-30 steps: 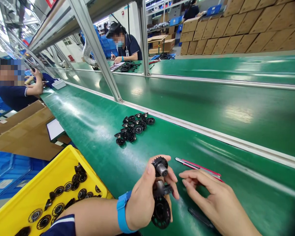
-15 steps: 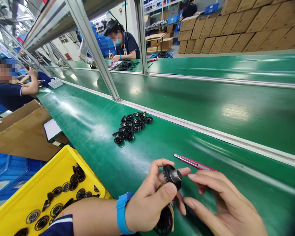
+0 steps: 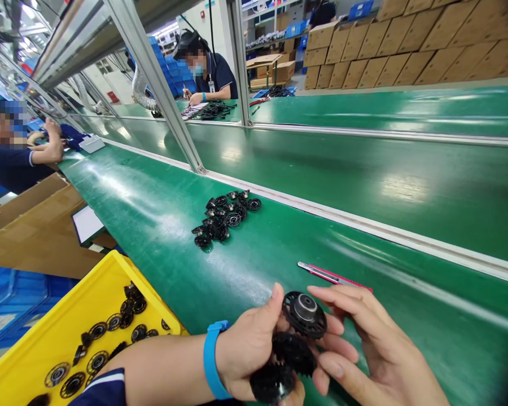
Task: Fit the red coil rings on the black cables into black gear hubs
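Note:
My left hand wears a blue wristband and is closed around several black toothed wheels. The uppermost wheel faces up, showing a round metal hub at its centre. Beneath it two more wheels are stacked in the palm, a middle one and a lower one, partly covered by the fingers. My right hand is close on the right side, fingers apart and curved, its index fingertip beside the top wheel's rim. Whether it touches the wheel is unclear.
On the green bench lies a pile of similar wheels. A red utility knife rests beyond my hands. At left stands a yellow bin with more wheels inside. A metal post rises from the rail. Two people work farther off.
In my left hand the top wheel has turned from edge-on to hub-up, and more wheels beneath it now show. My right hand has come slightly closer to it.

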